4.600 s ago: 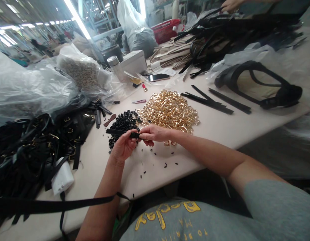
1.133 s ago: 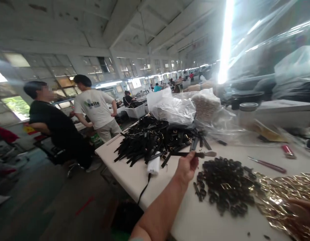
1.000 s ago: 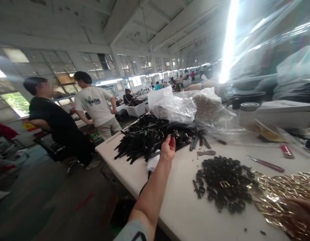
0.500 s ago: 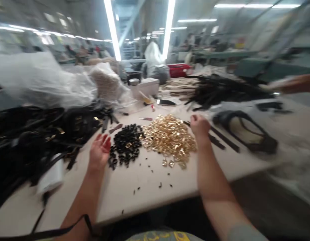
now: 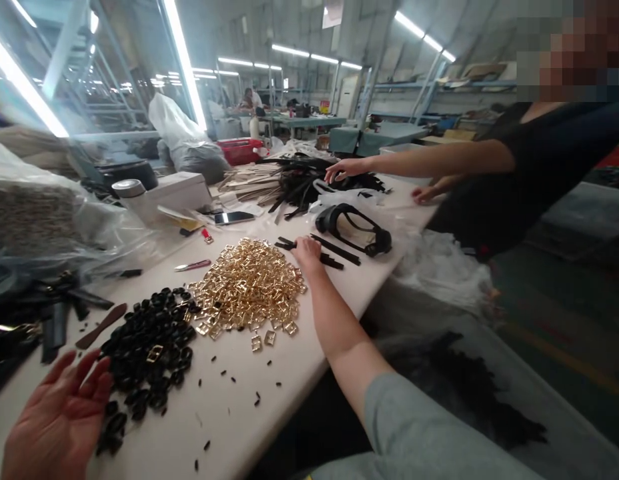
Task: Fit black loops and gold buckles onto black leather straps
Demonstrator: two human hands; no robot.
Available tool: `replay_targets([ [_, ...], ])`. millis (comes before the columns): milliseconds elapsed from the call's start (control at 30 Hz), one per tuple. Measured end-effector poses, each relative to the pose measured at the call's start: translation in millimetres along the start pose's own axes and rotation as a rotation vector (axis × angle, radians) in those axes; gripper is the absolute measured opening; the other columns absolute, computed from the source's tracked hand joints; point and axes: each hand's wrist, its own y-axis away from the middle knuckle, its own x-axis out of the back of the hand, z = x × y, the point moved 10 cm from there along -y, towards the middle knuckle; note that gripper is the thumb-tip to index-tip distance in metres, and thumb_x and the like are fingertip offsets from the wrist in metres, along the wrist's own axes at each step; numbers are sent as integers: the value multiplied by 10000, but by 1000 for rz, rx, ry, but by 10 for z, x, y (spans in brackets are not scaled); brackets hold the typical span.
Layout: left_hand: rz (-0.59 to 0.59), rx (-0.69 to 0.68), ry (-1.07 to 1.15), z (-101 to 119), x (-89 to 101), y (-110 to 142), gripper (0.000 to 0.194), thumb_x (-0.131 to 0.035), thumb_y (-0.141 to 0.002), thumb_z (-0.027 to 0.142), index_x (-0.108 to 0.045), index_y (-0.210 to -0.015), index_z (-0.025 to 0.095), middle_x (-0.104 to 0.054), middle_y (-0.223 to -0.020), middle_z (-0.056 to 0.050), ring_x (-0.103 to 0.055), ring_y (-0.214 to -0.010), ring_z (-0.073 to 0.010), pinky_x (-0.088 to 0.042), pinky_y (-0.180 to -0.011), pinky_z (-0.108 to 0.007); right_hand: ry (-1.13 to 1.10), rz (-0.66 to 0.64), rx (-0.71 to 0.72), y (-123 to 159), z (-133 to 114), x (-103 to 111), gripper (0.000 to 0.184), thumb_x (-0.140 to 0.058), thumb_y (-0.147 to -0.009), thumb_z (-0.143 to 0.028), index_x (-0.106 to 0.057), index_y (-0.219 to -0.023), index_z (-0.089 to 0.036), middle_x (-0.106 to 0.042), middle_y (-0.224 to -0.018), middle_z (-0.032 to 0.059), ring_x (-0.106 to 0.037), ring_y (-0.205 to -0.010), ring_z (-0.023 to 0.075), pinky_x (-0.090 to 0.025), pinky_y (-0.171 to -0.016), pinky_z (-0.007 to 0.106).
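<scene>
A cream-topped work table (image 5: 224, 427) spreads from the centre toward seven o'clock. Bright fluorescent tubes (image 5: 183, 63) slant down at ten and eleven o'clock beside a pale-blue metal beam (image 5: 64, 50), and a thinner row of ceiling lights (image 5: 291, 51) runs at twelve, with another lit strip (image 5: 410, 25) at one. Green-covered tables (image 5: 392, 137) stand beyond, toward one o'clock, before pale-blue shelving (image 5: 409, 86) along a greyish wall (image 5: 462, 30). The dark floor (image 5: 584, 320), marked by a faint yellowish line (image 5: 564, 350), shows between three and four

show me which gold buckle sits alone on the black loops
The lone buckle near the middle of the black loops, ringed by them and apart from the gold heap.
</scene>
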Motion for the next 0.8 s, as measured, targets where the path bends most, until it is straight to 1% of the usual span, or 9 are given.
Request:
replay_targets([
  [67, -32, -18, 15, 18, -65, 18, 266, -740, -548, 313, -694, -786, 422, -714, -796, 212, -655, -879, -212, -491, -465, -244, 4, -5, 15, -12, -31, 4, 281, -578, -889, -321, -676, -1115, -187, -633, -1180, 121, -549, -1118, 215, -365, -962, 318],
  [167, -49, -13, 26, -7, -113, 30, 247, -743, -555, 314, -702, -779, 409, -721, -788, 183, -661, -867, -227, -484, -451, -248, 0, -14, 21, -26, -49, 25, 308, -522, -930, -378, -693, -1091, -179, -655, -1142, 128, -584, -1065, 211, -393, -915, 302],
  [267, -61, -17, 33, -43, -126, 2, 221, -740, -583, 308, -708, -793, 368, -728, -792, 148, -659, -781, -201, -503, -457, -239, -14, -9, 19, -23, -60, 72, 357, -431, -977, -380, -705, -1056, -165, -684, -1066, 135, -623, -978, 217, -422, -826, 290],
  [367, -71, 6, 65, -105, -131, -40, 247, -763, -589, 283, -718, -831, 294, -733, -810, 78, -655, -715, -159, -533, -491, -203, -35, 36, 45, 9, -129, 190, 390, -346, -1010, -348, -681, -1084, -163, -676, -1093, 140, -623, -971, 223, -414, -795, 285],
  [467, -93, 14, 95, -143, -172, -39, 352, -821, -554, 285, -719, -886, 231, -727, -847, 20, -663, -701, -133, -544, -539, -167, -70, 98, 121, 105, -321, 367, 390, -299, -1028, -340, -637, -1124, -171, -651, -1158, 128, -601, -1010, 211, -391, -811, 271],
  [567, -128, -30, 48, -129, -257, 24, 450, -854, -548, 320, -706, -958, 210, -718, -902, -5, -668, -714, -125, -541, -566, -157, -168, 127, 288, 336, -702, 530, 333, -336, -1021, -329, -624, -1076, -172, -675, -1052, 99, -601, -928, 192, -375, -765, 261],
  [633, -163, -61, -1, -122, -335, 87, 492, -852, -576, 351, -689, -1012, 192, -713, -932, -26, -671, -731, -128, -540, -587, -164, -273, 35, 467, 591, -1059, 533, 309, -364, -1012, -325, -628, -971, -168, -674, -894, 70, -587, -794, 168, -361, -698, 258],
  [733, -253, -81, -37, -140, -491, 183, 550, -829, -636, 394, -648, -1100, 163, -707, -955, -57, -675, -755, -137, -536, -618, -179, -444, -245, 749, 1110, -1586, 420, 311, -412, -995, -331, -579, -792, -165, -596, -693, 20, -500, -619, 122, -320, -604, 252],
  [800, -313, -81, -34, -159, -589, 238, 582, -806, -672, 414, -614, -1153, 149, -705, -954, -72, -677, -755, -144, -534, -627, -195, -541, -412, 877, 1436, -1822, 359, 332, -426, -990, -319, -526, -714, -165, -543, -623, -2, -452, -570, 103, -305, -584, 250],
])
